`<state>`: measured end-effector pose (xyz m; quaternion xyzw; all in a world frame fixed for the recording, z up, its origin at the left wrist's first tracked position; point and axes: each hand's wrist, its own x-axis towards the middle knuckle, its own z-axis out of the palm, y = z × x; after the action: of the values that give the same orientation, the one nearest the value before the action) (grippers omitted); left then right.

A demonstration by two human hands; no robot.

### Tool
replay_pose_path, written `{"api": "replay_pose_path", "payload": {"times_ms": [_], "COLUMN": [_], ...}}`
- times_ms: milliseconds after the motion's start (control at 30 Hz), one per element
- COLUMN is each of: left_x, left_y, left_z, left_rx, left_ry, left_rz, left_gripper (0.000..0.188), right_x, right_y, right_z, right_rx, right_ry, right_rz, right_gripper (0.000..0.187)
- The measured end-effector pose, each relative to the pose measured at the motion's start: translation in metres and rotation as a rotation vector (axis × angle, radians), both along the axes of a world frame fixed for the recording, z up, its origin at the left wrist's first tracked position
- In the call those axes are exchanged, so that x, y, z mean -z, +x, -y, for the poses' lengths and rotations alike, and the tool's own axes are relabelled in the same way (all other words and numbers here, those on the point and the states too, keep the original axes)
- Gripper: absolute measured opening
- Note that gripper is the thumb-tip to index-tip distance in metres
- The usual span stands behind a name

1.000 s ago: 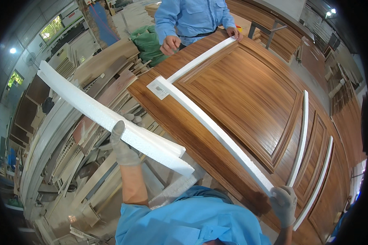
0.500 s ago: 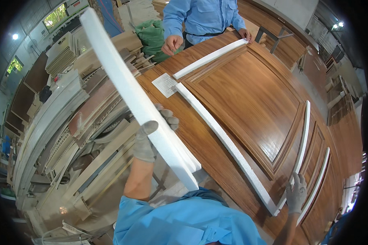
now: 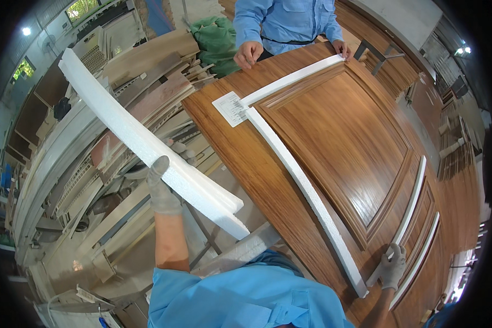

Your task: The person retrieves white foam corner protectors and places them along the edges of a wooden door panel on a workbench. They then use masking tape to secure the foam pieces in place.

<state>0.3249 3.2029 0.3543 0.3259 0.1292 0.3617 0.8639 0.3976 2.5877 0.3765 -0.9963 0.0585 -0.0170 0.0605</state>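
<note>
My left hand, in a grey work glove, is closed around a bundle of long white foam strips held in the air left of the panelled wooden door. The bundle slants from upper left to lower right, its near ends splayed apart. Over the door's lower right part, my gloved right hand has its fingers curled on a white foam strip lying between two panels. Another foam strip runs along the near side, and one more lies to the right of my hand.
Across the door stands a person in blue, one hand at the end of a foam strip. A printed paper sheet lies on the door's corner. Stacked boards and offcuts fill the left. A green sack sits behind.
My left hand and its foam strips have swung left, away from the door, and lie flatter. My right hand stays on the same strip. The view has shifted slightly.
</note>
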Motion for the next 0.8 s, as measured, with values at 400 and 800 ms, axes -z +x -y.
{"api": "replay_pose_path", "payload": {"times_ms": [400, 800], "left_x": [0.007, 0.019], "left_y": [0.003, 0.005], "left_z": [-0.01, -0.017], "left_rx": [-0.122, -0.138], "left_ry": [0.016, 0.003], "left_rz": [-0.104, -0.166], "left_gripper": [0.072, 0.072], "right_x": [-0.042, -0.021], "right_y": [0.0, -0.012], "right_z": [0.016, -0.109], "right_rx": [-0.168, -0.465], "right_ry": [-0.314, 0.003], "right_rz": [0.237, -0.047], "right_gripper": [0.059, 0.036]}}
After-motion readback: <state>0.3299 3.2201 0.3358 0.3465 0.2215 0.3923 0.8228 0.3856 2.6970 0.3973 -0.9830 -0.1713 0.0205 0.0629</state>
